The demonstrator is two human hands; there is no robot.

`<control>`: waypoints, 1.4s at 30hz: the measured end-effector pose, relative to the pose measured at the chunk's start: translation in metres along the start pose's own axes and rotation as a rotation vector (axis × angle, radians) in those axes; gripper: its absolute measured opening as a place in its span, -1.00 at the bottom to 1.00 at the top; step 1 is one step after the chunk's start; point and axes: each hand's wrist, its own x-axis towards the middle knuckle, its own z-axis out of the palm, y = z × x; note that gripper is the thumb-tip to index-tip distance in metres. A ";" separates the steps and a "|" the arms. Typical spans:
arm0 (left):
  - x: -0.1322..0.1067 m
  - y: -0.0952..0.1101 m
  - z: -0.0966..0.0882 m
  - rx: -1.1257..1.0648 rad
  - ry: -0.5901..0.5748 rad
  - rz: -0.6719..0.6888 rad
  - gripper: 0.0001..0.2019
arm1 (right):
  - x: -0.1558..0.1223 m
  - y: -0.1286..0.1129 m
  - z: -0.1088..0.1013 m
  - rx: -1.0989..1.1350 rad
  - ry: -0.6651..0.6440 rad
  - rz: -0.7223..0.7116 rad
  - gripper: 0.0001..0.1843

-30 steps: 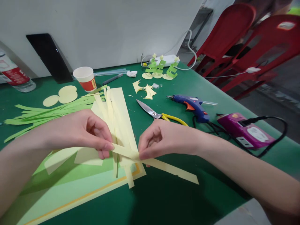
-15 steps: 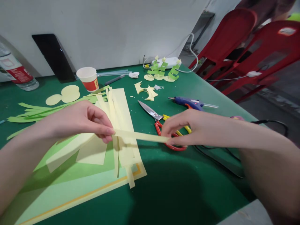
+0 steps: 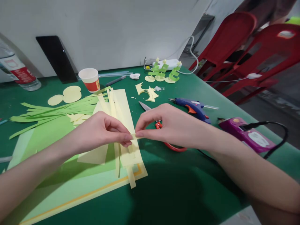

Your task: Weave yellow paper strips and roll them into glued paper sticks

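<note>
My left hand [image 3: 103,132] and my right hand [image 3: 164,125] meet fingertip to fingertip above a pile of pale yellow paper strips [image 3: 122,125]. Both pinch one short piece of a yellow strip [image 3: 134,136] between thumb and fingers, and only a small bit of it shows between them. The strips lie on light green and yellow paper sheets [image 3: 70,184] spread on the green table [image 3: 187,193]. Under my right hand lie scissors [image 3: 161,131] with red and yellow handles, mostly hidden.
A blue glue gun [image 3: 194,107], a purple device [image 3: 246,136] with a black cable, a paper cup [image 3: 90,79], green paper strips [image 3: 51,112], yellow discs [image 3: 67,95], small green paper trees [image 3: 162,70], a water bottle [image 3: 17,70] and a dark phone [image 3: 57,59] are around. Red chairs [image 3: 246,47] stand on the right.
My right hand slid out along the strip to the right over the scissors, then came back to my left hand. The long strip now shows only as a short piece between the fingertips.
</note>
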 end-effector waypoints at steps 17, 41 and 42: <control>0.000 -0.001 -0.020 0.175 -0.059 -0.005 -0.83 | -0.008 0.021 -0.043 -0.191 -0.087 0.130 -0.85; -0.008 -0.004 -0.034 0.159 0.567 0.161 -0.82 | -0.016 -0.004 -0.020 -0.162 0.221 0.084 -0.81; -0.008 -0.005 -0.028 0.148 0.543 0.220 -0.78 | -0.015 -0.006 -0.016 -0.171 0.232 0.061 -0.80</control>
